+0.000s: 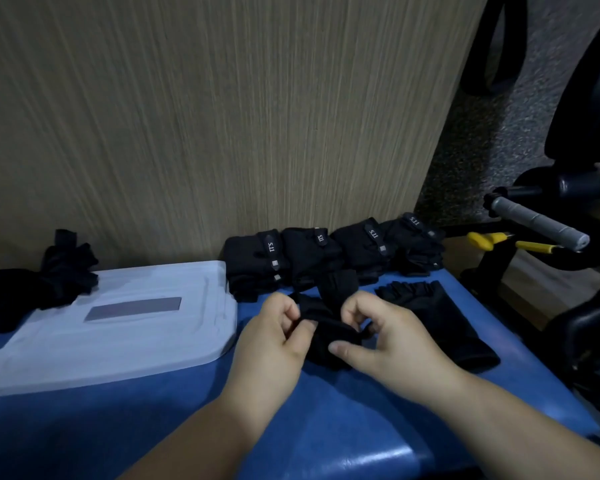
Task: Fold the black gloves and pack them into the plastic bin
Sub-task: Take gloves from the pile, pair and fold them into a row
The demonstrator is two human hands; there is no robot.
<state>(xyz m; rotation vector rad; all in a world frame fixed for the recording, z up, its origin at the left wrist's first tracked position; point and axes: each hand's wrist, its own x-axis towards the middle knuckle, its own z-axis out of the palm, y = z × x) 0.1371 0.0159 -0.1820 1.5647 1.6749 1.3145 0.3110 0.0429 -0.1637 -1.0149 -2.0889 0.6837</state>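
Black fabric glove (326,337), lower centre of frame, on blue padded counter (361,427): soft, light, limp. Left hand (274,344) and right hand (392,344) fingers pinch its folded edges; best grasped there.

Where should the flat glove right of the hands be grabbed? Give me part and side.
Probably the cuff, the near end of the flat glove, approached from the right by the right hand once it releases the half-folded glove. It lies flat, finger ends pointing away; the cuff edge is nearest and uncovered.
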